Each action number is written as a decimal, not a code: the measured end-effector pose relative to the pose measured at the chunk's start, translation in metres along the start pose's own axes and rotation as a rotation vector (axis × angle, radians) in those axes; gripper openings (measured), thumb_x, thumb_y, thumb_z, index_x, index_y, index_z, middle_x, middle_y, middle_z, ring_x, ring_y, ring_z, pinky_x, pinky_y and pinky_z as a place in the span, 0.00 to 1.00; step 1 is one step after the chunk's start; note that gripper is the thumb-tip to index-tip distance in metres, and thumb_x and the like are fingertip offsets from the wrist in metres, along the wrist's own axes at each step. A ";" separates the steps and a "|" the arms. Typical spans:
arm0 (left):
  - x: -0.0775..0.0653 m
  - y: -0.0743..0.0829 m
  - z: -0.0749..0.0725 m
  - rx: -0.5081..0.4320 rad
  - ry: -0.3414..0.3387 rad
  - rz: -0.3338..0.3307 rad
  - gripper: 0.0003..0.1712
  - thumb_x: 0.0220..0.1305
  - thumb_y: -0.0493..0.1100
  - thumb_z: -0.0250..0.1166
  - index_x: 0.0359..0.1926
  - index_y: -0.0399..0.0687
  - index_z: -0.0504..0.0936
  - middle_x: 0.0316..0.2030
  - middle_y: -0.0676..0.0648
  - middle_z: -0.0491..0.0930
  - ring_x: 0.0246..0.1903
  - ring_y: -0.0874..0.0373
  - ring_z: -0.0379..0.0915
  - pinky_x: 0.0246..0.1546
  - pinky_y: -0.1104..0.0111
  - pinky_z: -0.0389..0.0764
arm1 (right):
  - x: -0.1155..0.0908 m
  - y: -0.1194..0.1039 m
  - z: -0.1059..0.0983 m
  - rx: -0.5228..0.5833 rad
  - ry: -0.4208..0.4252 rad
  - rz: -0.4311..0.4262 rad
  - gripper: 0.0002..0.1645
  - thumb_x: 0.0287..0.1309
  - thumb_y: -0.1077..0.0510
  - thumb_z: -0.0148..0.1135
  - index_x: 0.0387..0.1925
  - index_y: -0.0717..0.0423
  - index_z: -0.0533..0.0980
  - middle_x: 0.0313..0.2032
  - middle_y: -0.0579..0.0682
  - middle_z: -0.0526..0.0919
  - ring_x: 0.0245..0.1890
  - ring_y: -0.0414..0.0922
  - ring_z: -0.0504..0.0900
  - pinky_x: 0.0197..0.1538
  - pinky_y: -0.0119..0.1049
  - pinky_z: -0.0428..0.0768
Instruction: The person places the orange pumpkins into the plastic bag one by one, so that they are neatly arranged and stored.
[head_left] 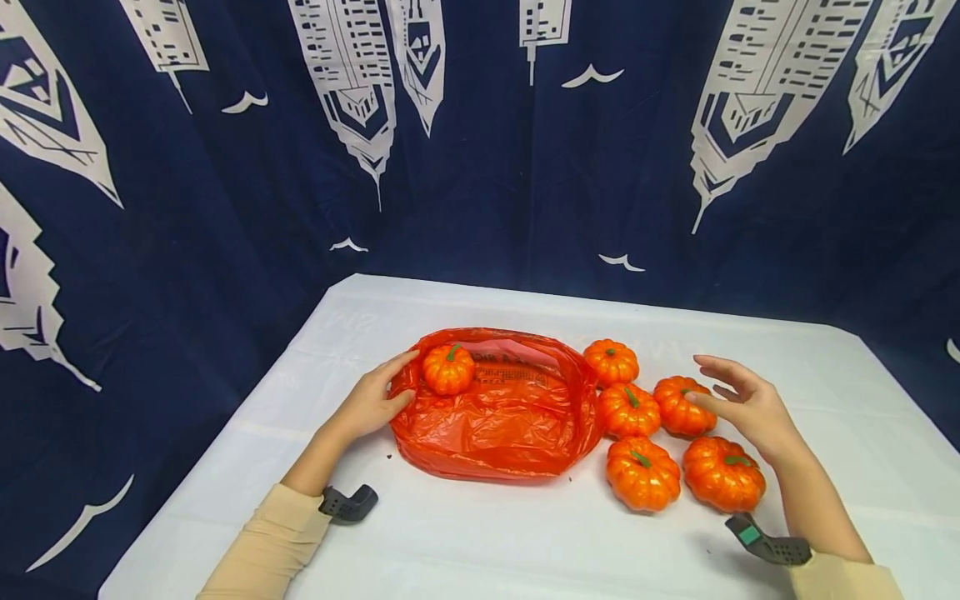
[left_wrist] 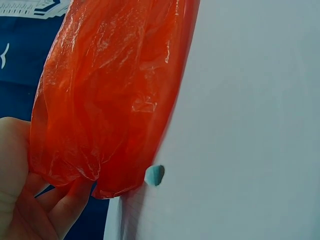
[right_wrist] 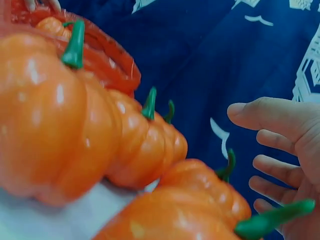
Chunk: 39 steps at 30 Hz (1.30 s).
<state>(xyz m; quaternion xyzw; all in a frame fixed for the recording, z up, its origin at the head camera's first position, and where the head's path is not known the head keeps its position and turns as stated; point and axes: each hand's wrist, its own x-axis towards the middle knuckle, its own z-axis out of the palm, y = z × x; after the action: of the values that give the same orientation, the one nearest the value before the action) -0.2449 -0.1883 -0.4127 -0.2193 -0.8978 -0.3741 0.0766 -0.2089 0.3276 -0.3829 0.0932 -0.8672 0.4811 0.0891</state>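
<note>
A red plastic bag (head_left: pixel 495 467) lies with its mouth open on the white table. Just inside its left rim sits a small orange pumpkin (head_left: pixel 448 370) with a green stem. My left hand (head_left: pixel 371 400) rests at that rim, thumb and fingers spread apart and reaching behind the bag's edge (left_wrist: pixel 115 100) in the left wrist view; the fingertips are hidden there. Over on the right, my right hand (head_left: pixel 750 412) hovers with parted fingers above a pumpkin (head_left: pixel 684 407), the thumb overlapping it in the head view. Nothing is held in it (right_wrist: pixel 290 160).
More pumpkins cluster right of the bag: one at the back (head_left: pixel 611 363), one against the bag's side (head_left: pixel 628 410), and two nearer the front, a left one (head_left: pixel 642 474) and a right one (head_left: pixel 723 474). Behind the table (head_left: pixel 480 542) hangs a dark blue patterned cloth (head_left: pixel 480 217).
</note>
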 end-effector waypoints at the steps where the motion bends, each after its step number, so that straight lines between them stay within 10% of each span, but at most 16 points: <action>1: 0.000 0.000 0.000 -0.002 -0.001 -0.002 0.34 0.62 0.32 0.63 0.70 0.40 0.66 0.67 0.36 0.65 0.66 0.37 0.60 0.65 0.45 0.62 | 0.000 0.002 -0.001 -0.014 -0.007 0.016 0.34 0.62 0.55 0.65 0.67 0.59 0.66 0.56 0.32 0.70 0.53 0.27 0.67 0.50 0.14 0.69; 5: 0.001 0.001 0.001 -0.005 -0.001 -0.005 0.34 0.62 0.33 0.63 0.70 0.40 0.66 0.68 0.36 0.65 0.67 0.38 0.59 0.65 0.45 0.62 | 0.002 0.010 -0.003 -0.056 -0.060 0.079 0.39 0.63 0.52 0.65 0.69 0.63 0.61 0.64 0.54 0.68 0.59 0.45 0.68 0.51 0.19 0.73; 13: -0.001 0.001 0.000 -0.004 0.003 0.000 0.34 0.62 0.32 0.63 0.69 0.39 0.66 0.68 0.35 0.65 0.67 0.37 0.59 0.65 0.44 0.61 | 0.004 0.021 0.000 0.050 -0.149 0.189 0.45 0.63 0.51 0.64 0.72 0.66 0.54 0.69 0.71 0.54 0.66 0.68 0.55 0.61 0.72 0.58; 21: -0.004 -0.001 -0.003 -0.006 0.003 -0.008 0.35 0.62 0.33 0.63 0.69 0.40 0.66 0.68 0.36 0.65 0.67 0.38 0.59 0.66 0.45 0.61 | 0.006 0.030 0.006 -0.002 -0.190 0.215 0.46 0.63 0.48 0.63 0.73 0.61 0.54 0.67 0.67 0.62 0.49 0.38 0.74 0.47 0.29 0.79; 39: -0.001 0.001 0.000 -0.013 -0.004 -0.013 0.35 0.62 0.33 0.63 0.70 0.40 0.66 0.68 0.37 0.64 0.67 0.38 0.58 0.66 0.45 0.60 | 0.005 0.033 0.001 -0.006 -0.185 0.230 0.47 0.62 0.48 0.64 0.73 0.61 0.53 0.66 0.69 0.64 0.44 0.28 0.72 0.44 0.26 0.78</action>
<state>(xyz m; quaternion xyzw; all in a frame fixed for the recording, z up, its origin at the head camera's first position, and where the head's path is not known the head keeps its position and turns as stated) -0.2437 -0.1880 -0.4125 -0.2147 -0.8970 -0.3798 0.0708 -0.2216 0.3431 -0.4095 0.0370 -0.8779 0.4751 -0.0465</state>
